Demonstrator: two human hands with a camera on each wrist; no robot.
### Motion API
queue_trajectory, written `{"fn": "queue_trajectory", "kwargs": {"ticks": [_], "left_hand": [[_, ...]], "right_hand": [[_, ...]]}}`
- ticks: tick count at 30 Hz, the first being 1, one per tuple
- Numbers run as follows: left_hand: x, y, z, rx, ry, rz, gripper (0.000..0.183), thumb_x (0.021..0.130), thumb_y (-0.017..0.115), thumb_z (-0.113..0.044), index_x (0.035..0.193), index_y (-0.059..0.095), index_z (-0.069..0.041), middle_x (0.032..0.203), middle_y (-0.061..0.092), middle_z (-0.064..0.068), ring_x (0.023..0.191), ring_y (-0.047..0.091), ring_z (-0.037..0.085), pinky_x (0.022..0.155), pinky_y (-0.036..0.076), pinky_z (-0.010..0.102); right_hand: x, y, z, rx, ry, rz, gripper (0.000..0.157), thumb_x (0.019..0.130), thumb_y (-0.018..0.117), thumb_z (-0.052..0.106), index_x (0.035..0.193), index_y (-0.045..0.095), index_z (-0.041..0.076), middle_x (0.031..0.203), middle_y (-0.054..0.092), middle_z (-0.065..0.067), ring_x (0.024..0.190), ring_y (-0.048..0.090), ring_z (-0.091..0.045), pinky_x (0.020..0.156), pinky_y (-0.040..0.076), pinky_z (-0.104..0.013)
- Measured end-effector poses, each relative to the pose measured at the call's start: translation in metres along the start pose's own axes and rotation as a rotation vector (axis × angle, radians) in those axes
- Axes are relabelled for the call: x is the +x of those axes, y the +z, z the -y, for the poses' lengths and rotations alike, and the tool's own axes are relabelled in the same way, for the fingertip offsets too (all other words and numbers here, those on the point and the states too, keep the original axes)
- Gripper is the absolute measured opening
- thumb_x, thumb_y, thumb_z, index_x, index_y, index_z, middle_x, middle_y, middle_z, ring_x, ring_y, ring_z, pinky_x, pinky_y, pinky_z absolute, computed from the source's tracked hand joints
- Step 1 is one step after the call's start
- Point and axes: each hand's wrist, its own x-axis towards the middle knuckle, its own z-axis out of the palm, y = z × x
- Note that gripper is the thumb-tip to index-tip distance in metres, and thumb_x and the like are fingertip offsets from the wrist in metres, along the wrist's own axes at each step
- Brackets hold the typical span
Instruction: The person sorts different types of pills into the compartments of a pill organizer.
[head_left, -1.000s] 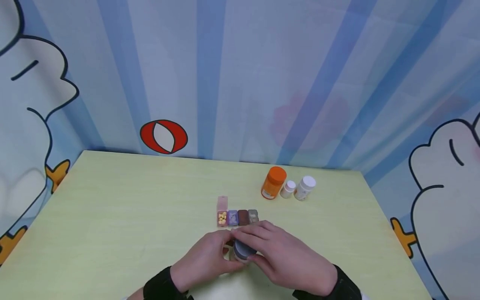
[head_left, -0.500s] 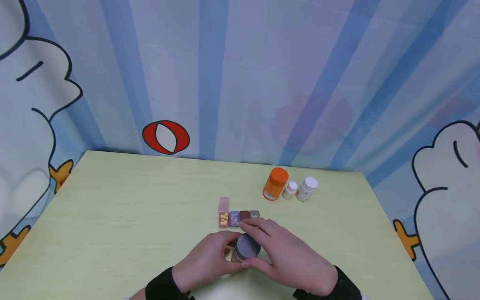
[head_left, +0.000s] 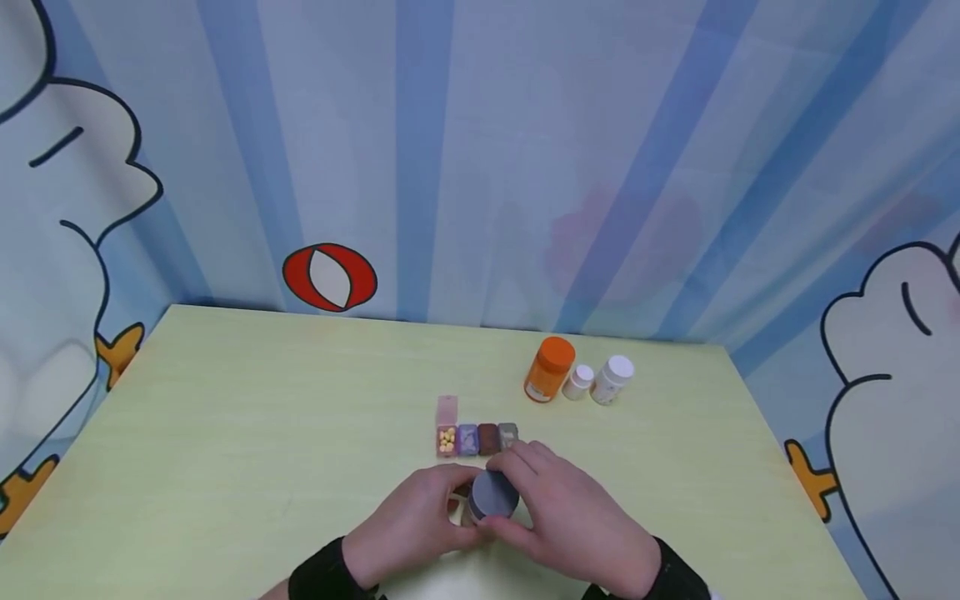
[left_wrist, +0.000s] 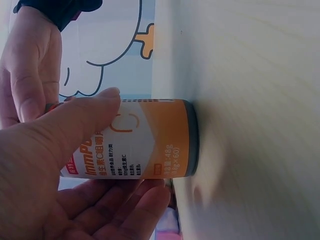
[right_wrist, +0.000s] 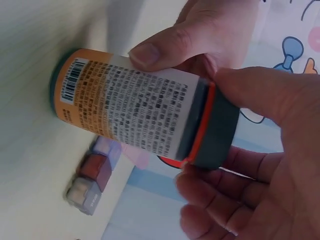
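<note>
A vitamin C tablet bottle (left_wrist: 145, 150) with an orange and white label stands upright on the table, at the near middle in the head view. My left hand (head_left: 416, 517) grips its body, thumb on one side and fingers on the other. The thumb and curled fingers of my right hand (head_left: 577, 517) hold the round dark grey cap (right_wrist: 220, 127) at its edge. A thin red band circles the cap's lower rim. Just beyond the hands lies a small pill box (head_left: 487, 439) in a row of coloured compartments. Its pink lid (head_left: 447, 408) is raised, and yellow tablets (head_left: 447, 439) fill that compartment.
At the back right of the pale table (head_left: 300, 400) stand an orange bottle (head_left: 550, 369), a small white bottle (head_left: 578, 382) and a larger white bottle (head_left: 612, 380). Behind the table's far edge hangs a blue striped cloth (head_left: 480, 167) with cartoon prints.
My right hand's fingers, earlier spread over the top of the cap, have drawn back to its edge, showing more of it. The left hand keeps its grip on the bottle.
</note>
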Motion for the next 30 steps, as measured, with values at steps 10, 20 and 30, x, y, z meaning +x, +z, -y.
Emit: {"fn": "queue_trajectory", "kwargs": {"ticks": [10, 20, 30], "left_hand": [[0.0, -0.007, -0.003, -0.039, -0.107, -0.029, 0.065, 0.065, 0.07, -0.062, 0.115, 0.053, -0.025, 0.109, 0.057, -0.011, 0.096, 0.055, 0.011, 0.081, 0.047, 0.034], [0.003, -0.018, 0.005, 0.063, -0.219, -0.092, 0.06, 0.074, 0.066, -0.057, 0.115, 0.058, -0.013, 0.102, 0.06, 0.0, 0.09, 0.053, 0.014, 0.078, 0.046, 0.036], [0.003, -0.022, 0.01, 0.083, -0.203, -0.135, 0.045, 0.078, 0.068, -0.045, 0.109, 0.06, -0.014, 0.099, 0.061, -0.001, 0.088, 0.054, 0.014, 0.077, 0.046, 0.035]], "right_hand": [[0.011, -0.018, -0.012, 0.014, 0.053, -0.136, 0.046, 0.085, 0.055, 0.05, 0.121, 0.047, 0.023, 0.111, 0.047, 0.01, 0.09, 0.045, -0.004, 0.073, 0.048, -0.024], [0.078, -0.027, -0.069, -0.118, 0.112, -0.272, 0.049, 0.089, 0.055, 0.036, 0.132, 0.044, 0.013, 0.124, 0.049, -0.007, 0.109, 0.047, -0.02, 0.088, 0.041, -0.043], [0.107, 0.0, -0.086, -0.184, 0.173, -0.208, 0.048, 0.091, 0.053, 0.036, 0.133, 0.045, 0.015, 0.129, 0.049, -0.006, 0.118, 0.042, -0.023, 0.094, 0.031, -0.048]]}}
